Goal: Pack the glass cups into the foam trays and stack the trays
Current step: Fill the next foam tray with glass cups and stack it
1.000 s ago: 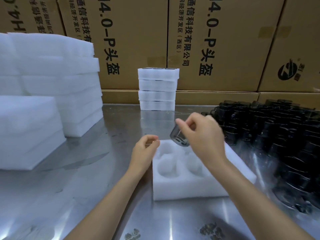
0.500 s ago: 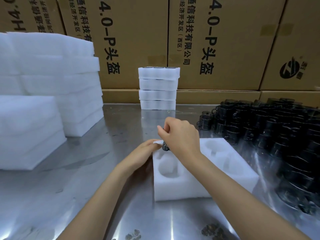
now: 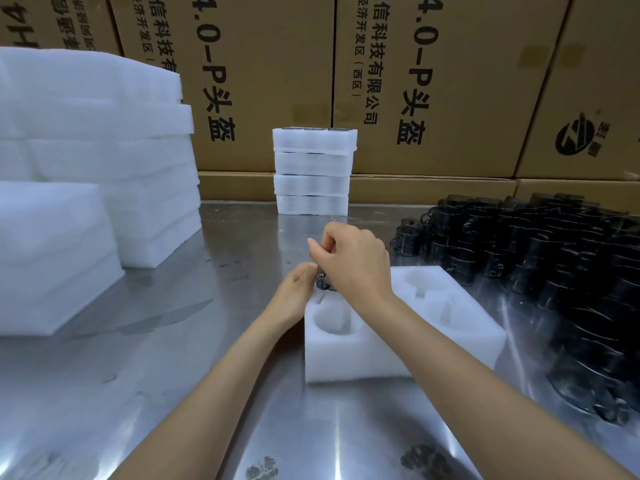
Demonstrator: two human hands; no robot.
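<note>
Seating a cup in the tray's far-left pocket.
Right hand [image 3: 353, 261] pinches glass cup [image 3: 322, 285]; left hand [image 3: 294, 296], fingers loosely curled, steadies foam tray [image 3: 398, 355] — best lowered upright, pressed gently.

**Cup held at the tray's far-left corner**

The right hand [image 3: 353, 261] grips a dark glass cup [image 3: 323, 285] over the far-left pocket of the foam tray [image 3: 360, 358]. The left hand [image 3: 294, 296] touches the tray's left edge. Loose cups [image 3: 554, 258] crowd the right; four packed trays [image 3: 313, 171] stand stacked far behind, on the steel table [image 3: 138, 358].
</note>
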